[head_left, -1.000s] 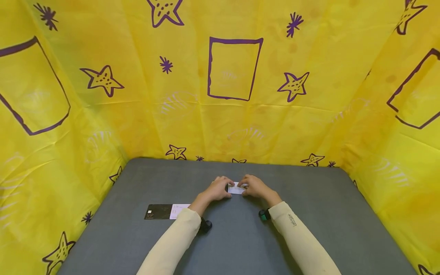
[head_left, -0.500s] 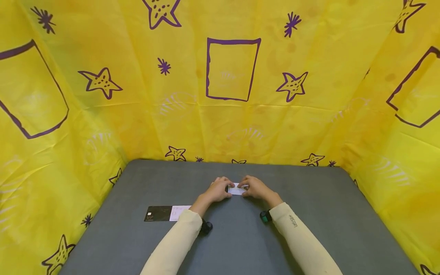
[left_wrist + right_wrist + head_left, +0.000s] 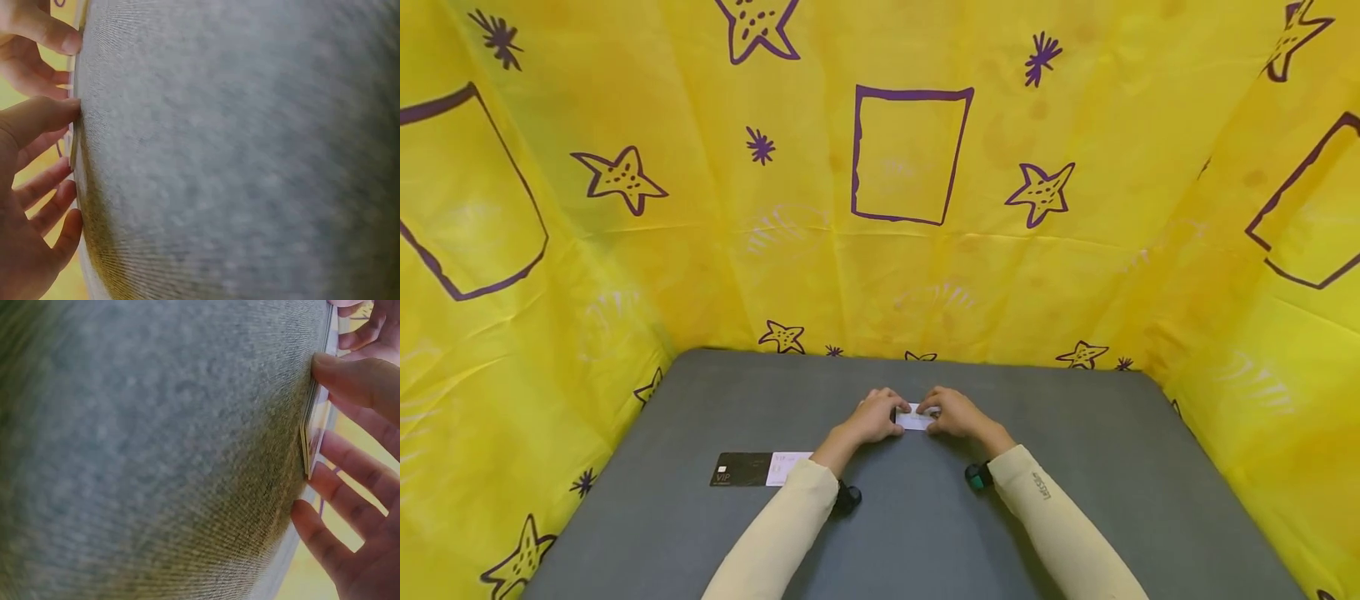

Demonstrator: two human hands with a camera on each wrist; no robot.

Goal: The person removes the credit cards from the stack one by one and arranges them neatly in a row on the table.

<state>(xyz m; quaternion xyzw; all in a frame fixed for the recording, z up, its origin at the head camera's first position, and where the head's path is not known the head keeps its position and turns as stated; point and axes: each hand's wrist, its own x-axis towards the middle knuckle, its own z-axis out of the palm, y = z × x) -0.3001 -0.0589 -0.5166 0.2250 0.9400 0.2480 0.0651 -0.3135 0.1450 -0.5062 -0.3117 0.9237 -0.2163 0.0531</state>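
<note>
both hands meet over a small stack of white cards (image 3: 916, 418) lying flat near the middle of the grey table (image 3: 1075, 500). the left hand (image 3: 874, 416) pinches its left end, fingers curled over the far edge and thumb at the near edge; the right hand (image 3: 953, 413) grips the right end likewise. the right wrist view seems to show several layered card edges (image 3: 312, 434). a black vip card (image 3: 741, 469) and a white card (image 3: 786, 467) lie side by side to the left, well apart.
</note>
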